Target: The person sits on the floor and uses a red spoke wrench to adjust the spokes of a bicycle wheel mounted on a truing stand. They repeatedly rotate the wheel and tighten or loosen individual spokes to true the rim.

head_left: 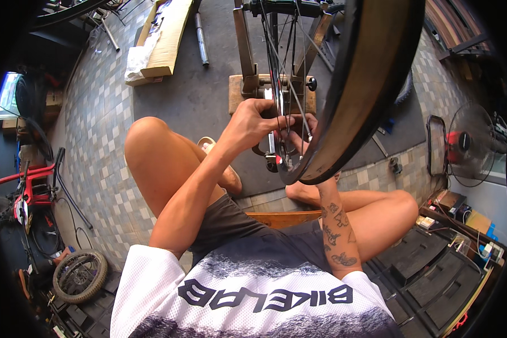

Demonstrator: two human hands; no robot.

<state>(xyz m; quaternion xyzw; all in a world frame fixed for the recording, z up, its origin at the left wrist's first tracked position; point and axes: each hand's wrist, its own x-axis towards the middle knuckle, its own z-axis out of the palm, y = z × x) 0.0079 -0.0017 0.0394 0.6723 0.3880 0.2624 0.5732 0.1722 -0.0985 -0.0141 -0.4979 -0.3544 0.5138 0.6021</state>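
A bicycle wheel with a wide black rim (pixel 372 73) stands upright in a metal truing stand (pixel 245 48) on a wooden base (pixel 235 93). A tan strip runs along the middle of the rim. My left hand (pixel 252 125) reaches in from the left, thumb and forefinger pinched at a spoke close to the lower rim. Among the spokes beside it is my right hand (pixel 299 134), its fingers curled near the same place. Spokes and rim partly cover the right hand, and whatever it grips is too small to make out.
An open cardboard box (pixel 169 36) and a metal tube (pixel 201 40) lie on the dark mat ahead. A fan (pixel 468 143) stands at right, near black cases (pixel 434 281). To the left are a red bike frame (pixel 36 183) and a small tyred wheel (pixel 80 276).
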